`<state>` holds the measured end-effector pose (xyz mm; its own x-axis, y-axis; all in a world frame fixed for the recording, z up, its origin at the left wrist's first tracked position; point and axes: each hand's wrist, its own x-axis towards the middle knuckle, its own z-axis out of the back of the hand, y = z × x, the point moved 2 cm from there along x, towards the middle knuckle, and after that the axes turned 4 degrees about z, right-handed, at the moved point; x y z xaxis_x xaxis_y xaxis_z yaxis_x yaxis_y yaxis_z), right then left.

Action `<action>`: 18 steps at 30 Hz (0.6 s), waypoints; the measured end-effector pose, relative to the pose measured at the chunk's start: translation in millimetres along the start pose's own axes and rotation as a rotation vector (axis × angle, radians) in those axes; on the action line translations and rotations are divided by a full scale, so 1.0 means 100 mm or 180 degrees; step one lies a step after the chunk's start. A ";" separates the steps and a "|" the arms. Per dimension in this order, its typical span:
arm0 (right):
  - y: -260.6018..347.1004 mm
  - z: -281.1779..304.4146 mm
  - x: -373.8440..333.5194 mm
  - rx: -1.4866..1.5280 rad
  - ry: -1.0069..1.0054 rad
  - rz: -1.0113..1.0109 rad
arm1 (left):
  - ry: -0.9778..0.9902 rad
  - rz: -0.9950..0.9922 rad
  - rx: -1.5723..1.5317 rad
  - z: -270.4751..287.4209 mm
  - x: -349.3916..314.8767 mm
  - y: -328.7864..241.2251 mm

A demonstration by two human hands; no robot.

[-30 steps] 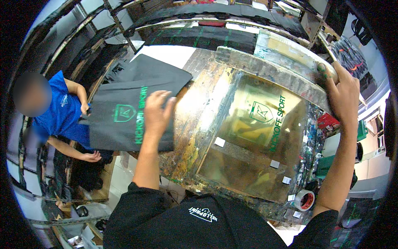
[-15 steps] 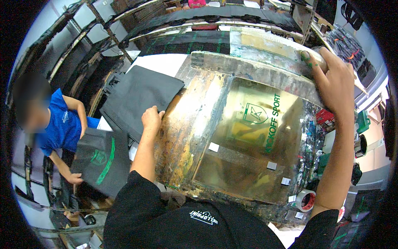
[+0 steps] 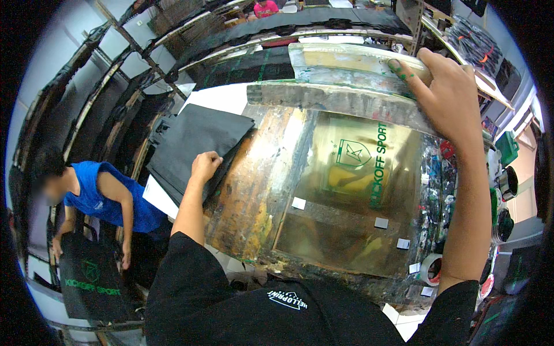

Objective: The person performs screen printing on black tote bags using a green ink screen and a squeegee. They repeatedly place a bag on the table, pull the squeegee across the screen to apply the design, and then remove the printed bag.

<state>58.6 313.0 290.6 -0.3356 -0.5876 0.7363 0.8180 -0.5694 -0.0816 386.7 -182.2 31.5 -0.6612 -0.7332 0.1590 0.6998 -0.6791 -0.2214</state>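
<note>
A stack of black fabric pieces [image 3: 199, 138] lies left of the amber printing screen [image 3: 352, 236]. My left hand [image 3: 206, 166] is closed at the stack's right edge, its fingers curled on the top piece; the fingertips are partly hidden. The screen's smeared surface bears a green crest with lettering beside it and small pale squares of tape nearer me. Along its far side runs a long paint-stained bar [image 3: 346, 60], whitish and yellow. My right hand [image 3: 447, 95] grips that bar's right end, the green-smudged thumb on the near side and the fingers over the top.
At the left a co-worker in blue [image 3: 107, 193] holds a black fabric piece [image 3: 92, 279] printed in green. Drying racks [image 3: 109, 124] stand behind. On the right are a tape roll [image 3: 431, 269], a green container [image 3: 508, 151] and several cans. Farther back sits a person in pink [image 3: 265, 8].
The co-worker has turned away with the printed fabric piece, carrying it farther left and lower. My left hand stays at the stack's edge; my right hand keeps its grip. The view has shifted slightly.
</note>
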 end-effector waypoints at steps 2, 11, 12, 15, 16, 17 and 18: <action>0.02 0.01 0.00 0.0042 -0.0002 -0.0007 | -0.0262 -0.0218 -0.0241 0.11 0.07 -0.06; -0.04 -0.02 -0.01 -0.0101 0.0021 -0.0017 | 0.0733 -0.1241 -0.1082 -0.29 0.05 -2.28; -0.07 -0.03 -0.03 -0.0085 0.0035 -0.0027 | 0.0640 -0.1375 -0.1180 -0.42 -0.02 -2.61; -0.02 -0.03 0.01 -0.0024 0.0063 0.0037 | 0.1116 -0.1531 -0.1790 -0.89 -0.31 -3.25; 0.00 -0.04 0.02 0.0025 0.0057 0.0077 | 0.1126 -0.1787 -0.2289 -1.12 -0.47 -3.31; -0.05 -0.07 -0.04 -0.0123 0.0021 0.0119 | 0.1789 -0.1839 -0.1913 -1.20 -0.65 -3.46; -0.06 -0.08 -0.09 -0.0256 -0.0256 0.0240 | 0.1955 -0.1950 -0.1856 -1.10 -0.89 -3.57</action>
<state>53.3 317.3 278.8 -0.2335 -0.5843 0.7772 0.7982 -0.5716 -0.1899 166.2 129.3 -9.2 -0.9967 -0.0142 -0.0795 0.0675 -0.6865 -0.7240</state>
